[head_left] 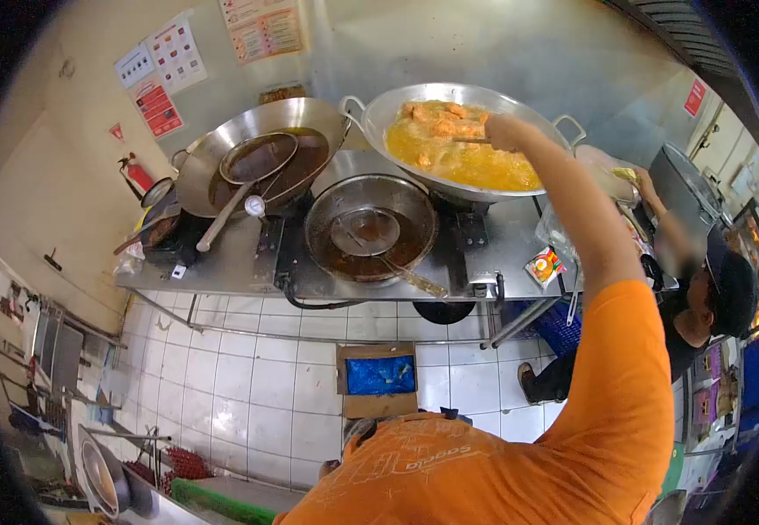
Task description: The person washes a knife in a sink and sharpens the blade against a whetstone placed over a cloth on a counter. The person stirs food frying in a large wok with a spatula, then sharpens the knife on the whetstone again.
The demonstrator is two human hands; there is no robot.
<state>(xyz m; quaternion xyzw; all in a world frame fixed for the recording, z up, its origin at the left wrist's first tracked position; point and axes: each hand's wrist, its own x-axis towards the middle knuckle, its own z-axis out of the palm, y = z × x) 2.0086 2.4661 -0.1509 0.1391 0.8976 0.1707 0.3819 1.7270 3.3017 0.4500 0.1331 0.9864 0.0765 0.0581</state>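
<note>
My right hand (509,133) reaches out over the large two-handled wok (475,90) at the back. Its fingers are closed round a thin stick-like utensil (470,140) that points left over the oil. Orange-brown fried pieces (443,128) float in the bubbling yellow oil (484,164), most of them at the wok's far left. Low in the view, a small patch of what seems to be my left hand (329,468) shows beside my orange shirt. Its fingers are hidden, and I cannot make out anything in it.
Left of the big wok stands another wok (188,179) with dark oil and a long-handled strainer (222,214). A smaller pan (311,232) with a sieve sits in front. A co-worker (703,297) in a dark cap stands at the right. An open carton (379,405) lies on the tiled floor.
</note>
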